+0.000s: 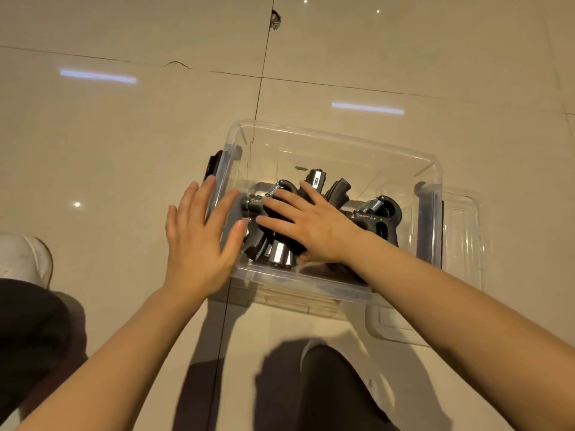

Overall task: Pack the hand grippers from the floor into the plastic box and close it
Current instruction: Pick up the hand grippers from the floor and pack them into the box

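A clear plastic box [329, 141] stands open on the tiled floor, with black latches on its left and right ends. Inside lie several black hand grippers [378, 213] with steel springs, piled together. My right hand [306, 223] reaches into the box and rests flat with straight fingers on the grippers at the left of the pile. My left hand [199, 236] is spread open at the box's left wall, its fingers over the rim. The clear lid [463, 244] lies on the floor, partly under the box's right side.
The beige floor tiles [124, 144] have dark grout lines and a chipped spot at the back. My white shoe [25, 259] and dark trouser legs [336, 390] are at the left and lower edges of the view.
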Available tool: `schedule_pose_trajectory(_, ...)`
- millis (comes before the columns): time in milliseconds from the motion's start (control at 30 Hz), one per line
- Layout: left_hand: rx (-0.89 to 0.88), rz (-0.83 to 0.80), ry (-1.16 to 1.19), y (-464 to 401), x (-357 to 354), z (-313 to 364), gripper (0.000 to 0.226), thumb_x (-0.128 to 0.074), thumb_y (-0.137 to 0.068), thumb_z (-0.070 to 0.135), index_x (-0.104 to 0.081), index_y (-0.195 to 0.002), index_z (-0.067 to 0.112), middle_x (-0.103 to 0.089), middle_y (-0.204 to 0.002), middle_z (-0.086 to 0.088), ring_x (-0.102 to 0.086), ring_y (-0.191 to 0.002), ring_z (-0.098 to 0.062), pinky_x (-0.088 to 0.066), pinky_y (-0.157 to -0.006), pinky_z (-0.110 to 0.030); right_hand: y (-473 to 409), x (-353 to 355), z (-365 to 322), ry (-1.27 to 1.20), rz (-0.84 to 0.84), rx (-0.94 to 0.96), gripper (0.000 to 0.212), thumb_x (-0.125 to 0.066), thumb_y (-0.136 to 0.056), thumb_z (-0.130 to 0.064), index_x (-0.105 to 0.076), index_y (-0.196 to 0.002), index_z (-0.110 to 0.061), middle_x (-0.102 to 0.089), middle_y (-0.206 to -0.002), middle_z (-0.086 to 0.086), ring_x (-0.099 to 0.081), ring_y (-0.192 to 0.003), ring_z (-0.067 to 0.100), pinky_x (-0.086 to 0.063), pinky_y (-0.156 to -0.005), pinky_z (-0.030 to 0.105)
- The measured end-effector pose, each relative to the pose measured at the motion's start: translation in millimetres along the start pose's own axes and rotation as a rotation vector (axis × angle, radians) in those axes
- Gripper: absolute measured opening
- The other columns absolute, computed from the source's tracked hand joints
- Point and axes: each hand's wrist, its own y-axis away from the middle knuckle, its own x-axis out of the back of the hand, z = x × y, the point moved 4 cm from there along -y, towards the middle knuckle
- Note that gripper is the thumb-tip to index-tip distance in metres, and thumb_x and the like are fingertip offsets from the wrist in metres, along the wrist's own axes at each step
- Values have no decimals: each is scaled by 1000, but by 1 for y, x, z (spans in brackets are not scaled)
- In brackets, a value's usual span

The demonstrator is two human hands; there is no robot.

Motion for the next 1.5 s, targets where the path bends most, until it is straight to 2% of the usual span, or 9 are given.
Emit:
schedule_pose_trajectory(167, -36, 23, 102, -1, -8, -5, 52, -36, -91, 38, -42, -140, 21, -27, -152, -8, -25, -140, -26, -25, -109, -57, -20, -12, -5, -7, -57, 9, 107, -74, -72, -49, -4, -150, -31, 1, -160, 4, 4, -146, 28, 6, -114, 57)
schedule_pose_trajectory(333, -30, 37, 148, 0, -10, -7, 52, -36, -91, 37, -44, -139, 20, -28, -152, -9, -29, -137, -24, -31, -106, -56, -23, -12, -8, -100, -13, -1, 98, -78, -70, -41, -21, -149, -29, -16, -158, 3, -4, -145, 34, -3, -116, 52)
schedule_pose_trajectory(500, -27, 43, 179, 1, -10, -8, 52, -36, -91, 38, -44, -139, 21, -28, -152, -8, -30, -137, -23, -31, -107, -52, -23, -12, -13, -94, 42, 48, 87, -83, -64, -22, -41, -140, -23, -38, -148, 6, -22, -140, 41, -16, -113, 58)
schedule_pose_trajectory(700, -12, 20, 229, -1, -13, -10, 54, -33, -92, 43, -42, -141, 22, -27, -153, -7, -29, -137, -25, -29, -109, -47, -15, -3, -11, -46, 48, 8, 94, -81, -66, -19, -32, -146, -25, -29, -153, 7, -22, -141, 38, -18, -112, 57)
schedule_pose_trajectory(900, 10, -145, 317, 0, -2, -12, 56, -30, -94, 50, -16, -146, 39, -8, -157, 3, -11, -142, -17, -17, -114, -42, 23, 52, -11, -276, 36, -348, 90, -72, -78, -39, -16, -149, -33, -14, -158, -3, -18, -143, 22, -19, -116, 46)
schedule_pose_trajectory(1067, -25, -183, 415, -7, 71, -37, 56, -46, -95, 36, -24, -146, 32, -23, -152, 4, -30, -135, -13, -29, -106, -31, 37, 143, -47, -493, 166, -517, 61, -61, -88, -41, -35, -142, -30, -34, -148, -9, -36, -132, 11, -32, -104, 27)
schedule_pose_trajectory(1233, -96, -64, 416, -20, 192, -79, 37, -55, -92, 28, -51, -129, 26, -53, -125, 5, -54, -102, -6, -48, -89, -30, 2, 237, -99, -526, 258, -524, 50, -61, -87, -44, -46, -134, -33, -47, -138, -14, -47, -120, 5, -37, -92, 20)
schedule_pose_trajectory(1367, -141, 50, 473, -7, 283, -124, 18, -61, -87, 22, -66, -104, 24, -67, -96, 11, -62, -90, -6, -52, -85, -34, -45, 311, -158, -516, 321, -481, 48, -63, -86, -42, -48, -131, -35, -51, -133, -16, -51, -110, 2, -40, -84, 20)
schedule_pose_trajectory(1500, -185, 134, 502, 9, 367, -176, 10, -65, -85, 20, -70, -94, 23, -68, -86, 12, -64, -85, -5, -54, -81, -32, -96, 376, -220, -470, 308, -437, 45, -63, -86, -41, -51, -129, -32, -54, -130, -11, -53, -110, 6, -46, -90, 26)
